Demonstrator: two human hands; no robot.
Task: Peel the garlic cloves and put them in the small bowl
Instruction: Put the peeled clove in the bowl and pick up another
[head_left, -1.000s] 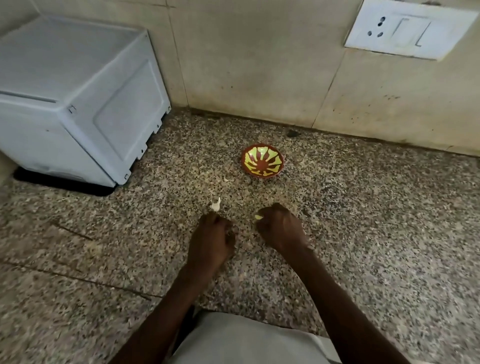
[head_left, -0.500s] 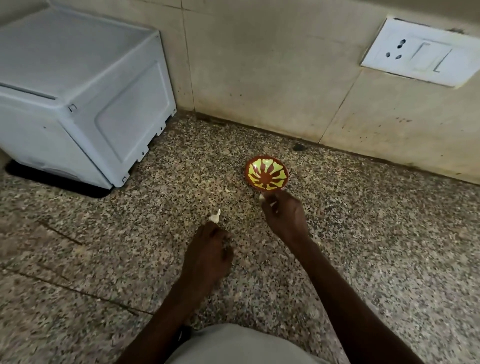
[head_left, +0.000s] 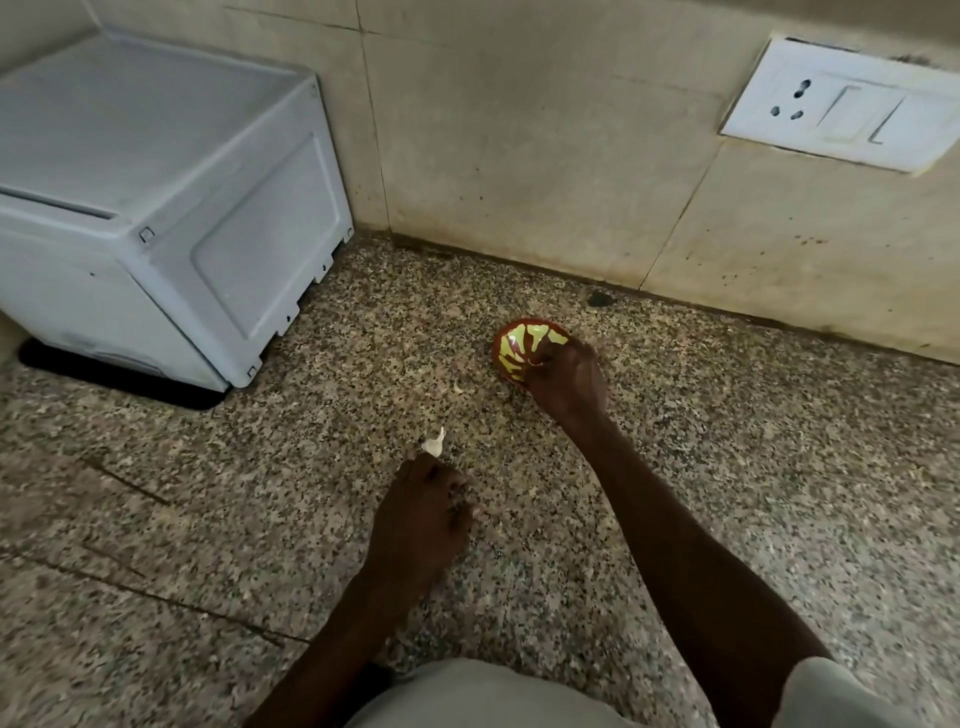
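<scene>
Two hands work over a speckled counter (head_left: 727, 467). The right hand (head_left: 566, 382) now lies over the near right part of the bowl (head_left: 511, 345), fingers curled down past the rim into it; half a second ago it was just short of the near rim, and a second ago it was back beside the left hand with a pale clove at its fingertips. A small pale spot shows at the fingertips inside the bowl, but whether the fingers are pinched on a clove or apart cannot be told. The bowl, red with yellow markings, sits on the counter near the wall, just beyond the right wrist.

The left hand (head_left: 421, 525) has barely moved: it rests low on the counter, fingers curled loosely together toward the right, and what they hold, if anything, is hidden. A garlic piece (head_left: 434, 445) with a white papery tip lies on the counter just beyond the left knuckles, in the same spot as before. A few pale scraps of skin (head_left: 457, 387) lie between that piece and the bowl.

To the far left of the left hand stands a white box (head_left: 156, 208), and a socket plate (head_left: 841, 104) is on the wall up beyond the right hand.
</scene>
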